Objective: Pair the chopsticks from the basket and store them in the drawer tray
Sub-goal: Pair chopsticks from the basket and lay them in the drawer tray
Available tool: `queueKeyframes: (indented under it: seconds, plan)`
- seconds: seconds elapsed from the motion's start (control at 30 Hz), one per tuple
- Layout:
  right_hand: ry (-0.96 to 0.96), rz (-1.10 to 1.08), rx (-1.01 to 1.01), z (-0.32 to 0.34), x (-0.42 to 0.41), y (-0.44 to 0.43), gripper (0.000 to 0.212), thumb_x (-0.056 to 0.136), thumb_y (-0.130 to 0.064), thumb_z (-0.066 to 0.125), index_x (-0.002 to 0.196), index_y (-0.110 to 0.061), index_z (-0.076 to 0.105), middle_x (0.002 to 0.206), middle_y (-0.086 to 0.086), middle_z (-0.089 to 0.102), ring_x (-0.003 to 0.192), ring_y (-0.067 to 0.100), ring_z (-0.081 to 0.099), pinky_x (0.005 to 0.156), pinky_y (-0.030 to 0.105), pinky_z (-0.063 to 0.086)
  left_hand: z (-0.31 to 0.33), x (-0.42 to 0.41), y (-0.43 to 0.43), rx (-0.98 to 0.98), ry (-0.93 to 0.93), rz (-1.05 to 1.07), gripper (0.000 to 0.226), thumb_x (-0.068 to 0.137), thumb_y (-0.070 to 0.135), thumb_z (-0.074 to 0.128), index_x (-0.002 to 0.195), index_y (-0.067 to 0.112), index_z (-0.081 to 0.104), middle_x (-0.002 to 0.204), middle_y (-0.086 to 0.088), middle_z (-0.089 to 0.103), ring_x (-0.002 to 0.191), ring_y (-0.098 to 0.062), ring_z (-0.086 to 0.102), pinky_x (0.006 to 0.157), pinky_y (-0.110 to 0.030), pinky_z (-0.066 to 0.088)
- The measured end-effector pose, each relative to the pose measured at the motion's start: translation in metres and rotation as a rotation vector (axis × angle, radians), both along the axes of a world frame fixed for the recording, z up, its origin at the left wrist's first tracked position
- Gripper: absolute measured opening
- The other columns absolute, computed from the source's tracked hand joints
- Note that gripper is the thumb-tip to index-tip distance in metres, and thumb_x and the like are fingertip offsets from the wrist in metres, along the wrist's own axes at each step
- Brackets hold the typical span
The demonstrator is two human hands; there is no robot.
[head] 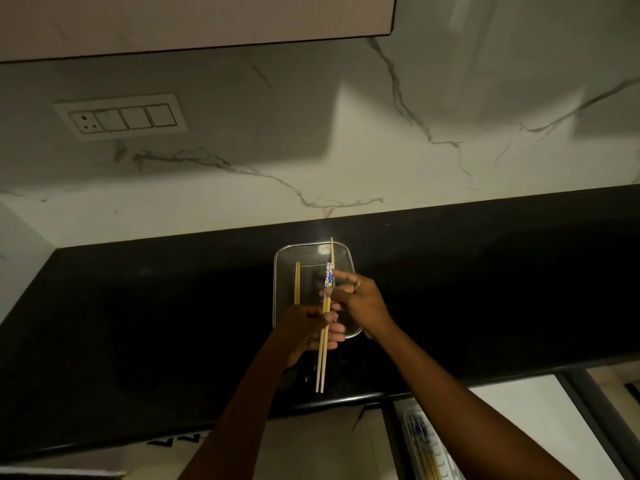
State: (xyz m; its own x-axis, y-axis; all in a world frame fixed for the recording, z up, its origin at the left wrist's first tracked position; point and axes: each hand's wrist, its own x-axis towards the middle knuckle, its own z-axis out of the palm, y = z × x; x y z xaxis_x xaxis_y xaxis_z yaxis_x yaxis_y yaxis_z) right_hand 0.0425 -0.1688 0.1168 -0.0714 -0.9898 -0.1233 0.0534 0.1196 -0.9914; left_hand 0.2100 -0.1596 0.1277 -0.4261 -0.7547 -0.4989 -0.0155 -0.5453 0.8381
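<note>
Home kitchen: black countertop [138, 306], marble backsplash [381, 150], wall cabinet [194, 22].

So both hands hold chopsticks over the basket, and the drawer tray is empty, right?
Not empty: the head view shows the tray already has stored chopsticks in it. The rest stands: the left hand and right hand grip loose chopsticks over the basket.

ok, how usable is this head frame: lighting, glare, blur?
Head view: dim overall, and the black countertop swallows detail; the cabinet casts a hard shadow on the backsplash; there is a small glare spot at the basket far end; the chopsticks in the left hand are sharp, the drawer tray in the corner is soft; the counter's front edge bows from the wide angle.
</note>
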Motion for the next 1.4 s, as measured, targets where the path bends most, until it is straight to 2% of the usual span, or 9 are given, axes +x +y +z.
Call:
queueKeyframes:
  seconds: [0.13, 0.2, 0.37, 0.63, 0.77, 0.87, 1.07, 1.23, 1.4]
  plan:
    - [0.106, -0.128, 0.128, -0.007, 0.005, -0.008, 0.024, 0.096, -0.022, 0.067, 0.116, -0.01, 0.067, 0.083, 0.008, 0.077, 0.066, 0.014, 0.074, 0.064, 0.024, 0.061, -0.009, 0.011, 0.0, -0.001, -0.035, 0.043, 0.019, 0.1, 0.013, 0.062, 0.114, 0.001, 0.067, 0.099, -0.018, 0.079, 0.092, -0.034, 0.078, 0.073, -0.036, 0.064]
    - [0.221, -0.21, 0.257, -0.014, 0.007, -0.017, 0.016, 0.098, -0.017, 0.063, 0.103, -0.004, 0.071, 0.083, 0.013, 0.076, 0.062, 0.014, 0.07, 0.068, 0.03, 0.063, -0.014, 0.017, 0.001, 0.023, -0.031, 0.065, 0.02, 0.1, 0.011, 0.06, 0.115, -0.002, 0.064, 0.098, -0.018, 0.079, 0.092, -0.034, 0.078, 0.073, -0.036, 0.064]
    - [0.437, -0.225, 0.428, -0.021, 0.024, -0.037, 0.021, 0.098, -0.013, 0.062, 0.115, -0.002, 0.066, 0.105, 0.015, 0.073, 0.074, 0.014, 0.068, 0.073, 0.031, 0.061, -0.023, 0.026, 0.005, 0.05, -0.016, 0.091, 0.021, 0.101, 0.011, 0.058, 0.117, -0.002, 0.063, 0.1, -0.018, 0.078, 0.094, -0.034, 0.077, 0.075, -0.037, 0.064]
    - [0.722, -0.175, 0.488, -0.021, 0.038, -0.051, 0.021, 0.098, -0.016, 0.06, 0.116, -0.006, 0.063, 0.114, 0.012, 0.067, 0.105, 0.022, 0.067, 0.092, 0.035, 0.058, -0.024, 0.036, 0.005, 0.062, -0.041, 0.111, 0.02, 0.103, 0.012, 0.053, 0.116, 0.001, 0.064, 0.101, -0.016, 0.079, 0.094, -0.032, 0.078, 0.077, -0.036, 0.063]
    - [0.632, -0.153, 0.492, -0.026, 0.033, -0.047, 0.022, 0.1, -0.014, 0.059, 0.117, -0.002, 0.065, 0.108, 0.016, 0.071, 0.092, 0.02, 0.072, 0.077, 0.029, 0.061, -0.028, 0.044, 0.007, 0.089, -0.018, 0.134, 0.021, 0.104, 0.012, 0.053, 0.118, 0.0, 0.063, 0.104, -0.018, 0.078, 0.095, -0.033, 0.077, 0.075, -0.035, 0.063]
    - [0.275, -0.235, 0.444, -0.024, 0.029, -0.04, 0.02, 0.099, -0.005, 0.055, 0.115, 0.002, 0.065, 0.095, 0.02, 0.074, 0.072, 0.02, 0.07, 0.059, 0.022, 0.056, -0.032, 0.045, 0.007, 0.099, 0.004, 0.15, 0.021, 0.105, 0.012, 0.051, 0.118, 0.0, 0.063, 0.103, -0.017, 0.078, 0.095, -0.032, 0.077, 0.072, -0.032, 0.063]
    - [-0.385, -0.211, 0.29, -0.001, 0.011, -0.031, 0.021, 0.098, -0.003, 0.05, 0.109, 0.007, 0.065, 0.104, 0.028, 0.072, 0.083, 0.025, 0.074, 0.074, 0.028, 0.062, -0.032, 0.038, 0.002, 0.095, 0.045, 0.136, 0.024, 0.105, 0.013, 0.049, 0.119, -0.001, 0.063, 0.104, -0.017, 0.078, 0.097, -0.032, 0.077, 0.073, -0.032, 0.063]
    - [-0.238, -0.002, 0.17, 0.014, 0.002, -0.023, 0.015, 0.093, 0.0, 0.062, 0.106, -0.006, 0.067, 0.099, 0.017, 0.077, 0.081, 0.016, 0.075, 0.07, 0.025, 0.061, -0.028, 0.029, 0.0, 0.08, 0.112, 0.1, 0.021, 0.103, 0.013, 0.053, 0.117, 0.002, 0.065, 0.108, -0.018, 0.078, 0.1, -0.033, 0.076, 0.074, -0.033, 0.063]
    - [-0.121, 0.124, 0.21, 0.023, -0.002, -0.015, 0.057, 0.083, 0.005, 0.072, 0.13, -0.023, 0.055, 0.106, 0.016, 0.076, 0.096, 0.025, 0.076, 0.079, 0.034, 0.063, -0.023, 0.024, 0.001, 0.055, 0.095, 0.056, 0.023, 0.104, 0.013, 0.05, 0.12, 0.006, 0.064, 0.111, -0.015, 0.077, 0.103, -0.031, 0.076, 0.075, -0.033, 0.063]
